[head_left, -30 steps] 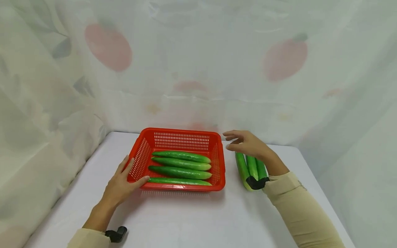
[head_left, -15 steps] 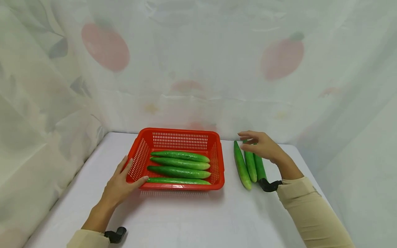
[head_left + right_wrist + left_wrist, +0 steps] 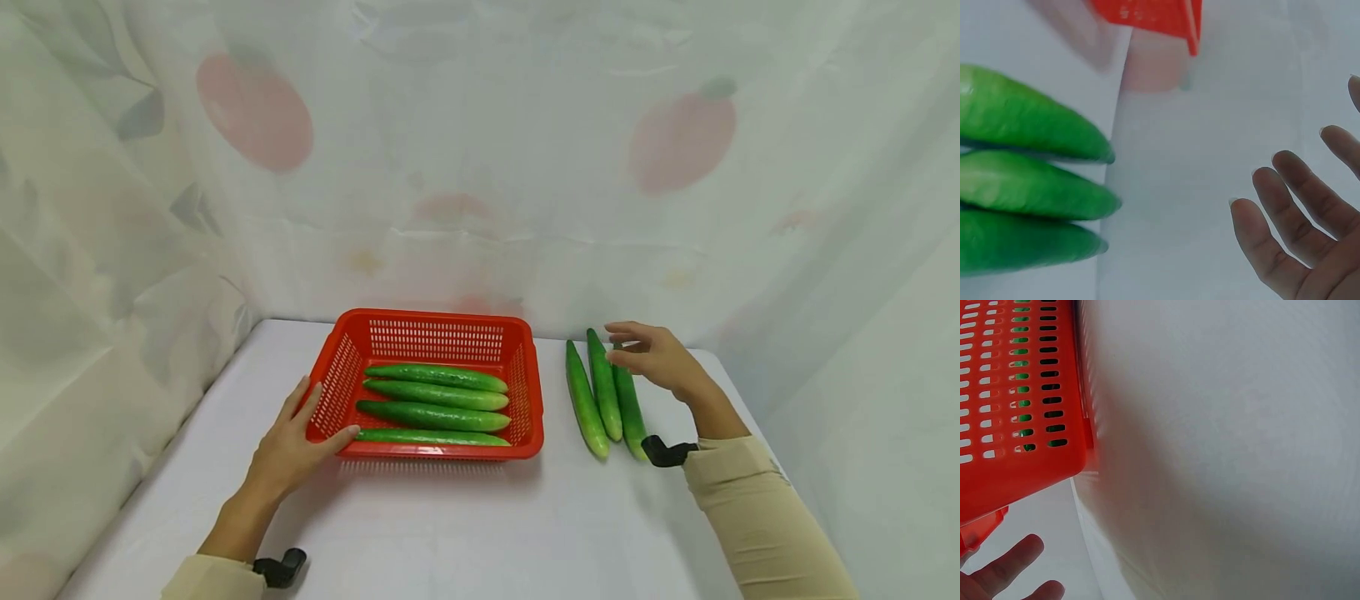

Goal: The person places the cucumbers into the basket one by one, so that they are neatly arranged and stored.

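Note:
A red plastic basket (image 3: pixel 450 452) with slotted walls holds several green cucumbers (image 3: pixel 435 396) lying side by side. My left hand (image 3: pixel 285 454) rests at its near left corner, thumb at the front rim and fingers spread along the left side. Those fingers (image 3: pixel 1007 565) look straight in the left wrist view. Right of the basket, three more cucumbers (image 3: pixel 585 404) lie on the white table. Over their far ends hovers my right hand (image 3: pixel 660 362), its fingers loosely bent and apart, with nothing in it. In the right wrist view, cucumber tips (image 3: pixel 1035 184) point toward the fingers.
A white cloth covers the table (image 3: pixel 450 533). Pale curtains with a fruit print (image 3: pixel 465 150) hang behind and on both sides, close to the table's far edge. Each wrist wears a black camera mount (image 3: pixel 281 568).
My right hand has moved right, away from the basket and over the rightmost loose cucumbers, uncovering the ones to its left. The left hand stays at the basket corner.

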Available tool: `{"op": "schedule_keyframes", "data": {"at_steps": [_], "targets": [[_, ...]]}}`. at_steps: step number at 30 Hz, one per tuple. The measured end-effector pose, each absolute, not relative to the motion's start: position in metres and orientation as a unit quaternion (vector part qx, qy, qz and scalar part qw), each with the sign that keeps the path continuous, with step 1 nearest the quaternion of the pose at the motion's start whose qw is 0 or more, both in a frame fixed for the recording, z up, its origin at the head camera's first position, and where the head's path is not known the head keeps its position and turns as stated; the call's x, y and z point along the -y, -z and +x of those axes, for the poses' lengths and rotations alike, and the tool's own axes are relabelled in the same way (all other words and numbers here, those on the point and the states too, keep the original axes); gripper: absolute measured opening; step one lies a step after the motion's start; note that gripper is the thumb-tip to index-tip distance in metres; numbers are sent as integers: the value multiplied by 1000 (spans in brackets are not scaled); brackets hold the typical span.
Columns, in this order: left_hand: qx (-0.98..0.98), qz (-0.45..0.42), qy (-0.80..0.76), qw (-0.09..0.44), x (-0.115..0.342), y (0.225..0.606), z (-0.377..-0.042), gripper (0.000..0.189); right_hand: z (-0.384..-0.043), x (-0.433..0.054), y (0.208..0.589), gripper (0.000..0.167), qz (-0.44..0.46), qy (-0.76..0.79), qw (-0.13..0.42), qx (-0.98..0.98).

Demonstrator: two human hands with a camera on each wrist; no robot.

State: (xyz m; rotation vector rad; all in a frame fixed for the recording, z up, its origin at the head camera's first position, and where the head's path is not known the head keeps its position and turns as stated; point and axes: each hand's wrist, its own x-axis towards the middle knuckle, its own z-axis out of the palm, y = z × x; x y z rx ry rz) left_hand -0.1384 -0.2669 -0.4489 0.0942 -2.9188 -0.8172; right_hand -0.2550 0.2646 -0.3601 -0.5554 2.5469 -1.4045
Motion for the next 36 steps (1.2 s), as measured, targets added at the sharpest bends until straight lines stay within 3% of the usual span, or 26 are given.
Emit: {"op": "schedule_keyframes", "data": {"at_steps": [23, 36], "targets": [[961, 32, 271, 52, 266, 448, -137, 104, -272, -304, 410, 66, -67, 508, 103, -852], [961, 32, 269, 51, 266, 447, -136, 103, -276, -309, 444, 71, -3, 534, 141, -834]]}}
